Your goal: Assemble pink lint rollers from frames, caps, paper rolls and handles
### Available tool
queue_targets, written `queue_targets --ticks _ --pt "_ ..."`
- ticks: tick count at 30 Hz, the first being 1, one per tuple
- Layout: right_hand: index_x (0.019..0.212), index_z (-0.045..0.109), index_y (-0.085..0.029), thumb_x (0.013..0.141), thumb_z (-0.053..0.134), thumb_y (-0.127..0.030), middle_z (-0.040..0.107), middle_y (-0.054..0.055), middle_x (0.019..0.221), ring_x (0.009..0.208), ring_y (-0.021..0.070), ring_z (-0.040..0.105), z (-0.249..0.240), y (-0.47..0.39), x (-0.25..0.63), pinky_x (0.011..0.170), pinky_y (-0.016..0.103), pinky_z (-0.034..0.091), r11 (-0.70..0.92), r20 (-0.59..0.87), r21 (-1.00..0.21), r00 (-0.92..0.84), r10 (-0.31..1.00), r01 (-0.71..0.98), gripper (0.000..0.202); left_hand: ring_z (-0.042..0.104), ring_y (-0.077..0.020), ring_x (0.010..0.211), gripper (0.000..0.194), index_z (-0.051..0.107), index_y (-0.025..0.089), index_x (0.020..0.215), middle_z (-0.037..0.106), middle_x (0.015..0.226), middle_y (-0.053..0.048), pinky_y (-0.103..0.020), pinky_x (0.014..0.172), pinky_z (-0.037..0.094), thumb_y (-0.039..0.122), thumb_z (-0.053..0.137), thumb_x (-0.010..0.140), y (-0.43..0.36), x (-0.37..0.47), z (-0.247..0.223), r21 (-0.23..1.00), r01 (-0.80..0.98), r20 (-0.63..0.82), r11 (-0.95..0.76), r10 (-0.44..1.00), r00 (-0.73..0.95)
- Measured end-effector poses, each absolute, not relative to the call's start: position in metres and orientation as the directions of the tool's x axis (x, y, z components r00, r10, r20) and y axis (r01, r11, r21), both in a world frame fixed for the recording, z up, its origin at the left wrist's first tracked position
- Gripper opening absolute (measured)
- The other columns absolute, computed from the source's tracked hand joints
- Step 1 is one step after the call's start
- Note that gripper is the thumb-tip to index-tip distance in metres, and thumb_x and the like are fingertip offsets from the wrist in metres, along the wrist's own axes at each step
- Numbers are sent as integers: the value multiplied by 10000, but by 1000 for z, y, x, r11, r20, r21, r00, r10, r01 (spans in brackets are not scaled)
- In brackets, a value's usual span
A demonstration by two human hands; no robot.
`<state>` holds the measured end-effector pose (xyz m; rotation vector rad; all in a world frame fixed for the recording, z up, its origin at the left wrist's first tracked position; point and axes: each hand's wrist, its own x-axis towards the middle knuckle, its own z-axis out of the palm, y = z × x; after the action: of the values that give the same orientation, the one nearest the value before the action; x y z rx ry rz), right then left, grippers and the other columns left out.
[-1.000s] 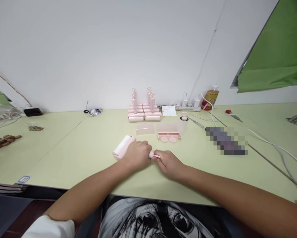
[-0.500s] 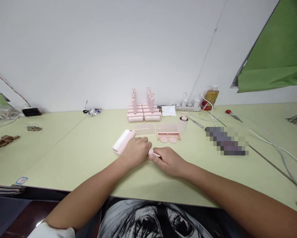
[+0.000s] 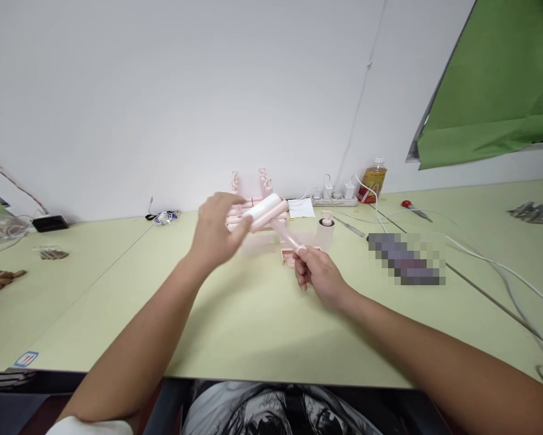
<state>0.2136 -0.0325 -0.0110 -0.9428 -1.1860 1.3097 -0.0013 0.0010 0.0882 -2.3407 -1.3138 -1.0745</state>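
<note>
A pink roller tool with a white roll [image 3: 265,208] is raised above the table, tilted, its handle running down to the right. My right hand [image 3: 319,273] is closed on the end of that handle. Beside the roll's left end, my left hand [image 3: 217,232] has thumb and fingers spread, the thumb close to the roll; whether it touches is unclear. Behind the roll stand several similar pink tools [image 3: 263,181], partly hidden. A pink open case [image 3: 287,258] lies just beyond my right hand, partly covered by it. A cup [image 3: 326,232] holding a pink piece stands to its right.
At the back are a power strip [image 3: 339,202], white paper [image 3: 301,208] and a bottle [image 3: 372,181]. A screwdriver [image 3: 416,211], cables and a blurred-out object [image 3: 406,258] lie right. Brown pieces [image 3: 2,281] and a black box [image 3: 50,223] are at left.
The white roll tool has left the table and hangs raised, its handle in my right hand. My left hand has opened and moved up and left, away from my right hand. The view has shifted slightly.
</note>
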Motion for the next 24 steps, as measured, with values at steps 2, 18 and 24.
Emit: queue_targets --ticks 2,18,24 --pt "799 516 -190 842 557 -480 467 -68 569 436 89 455 -8 -29 218 380 219 375 106 127 -956 -63 990 -273 296 562 -220 1044 309 530 171 1137 608 1122 -91 -355 890 446 352 408 919 25 -12 77 289 850 676 -440 723 145" --pt "934 442 -231 789 604 -296 403 -125 566 381 53 379 -21 -32 216 374 197 370 -47 -61 -998 -389 919 45 227 635 -212 830 482 566 189 1137 658 1052 -89 -318 676 491 522 583 789 67 -35 5 934 255 254 -250 967 15" --pt "885 457 -230 787 568 -266 362 -123 529 354 54 337 -22 -34 215 334 186 301 -95 -179 -975 -465 867 200 153 577 -132 698 484 623 171 1046 660 968 -58 -233 576 425 506 700 705 51 -41 26 972 -28 234 -233 967 98"
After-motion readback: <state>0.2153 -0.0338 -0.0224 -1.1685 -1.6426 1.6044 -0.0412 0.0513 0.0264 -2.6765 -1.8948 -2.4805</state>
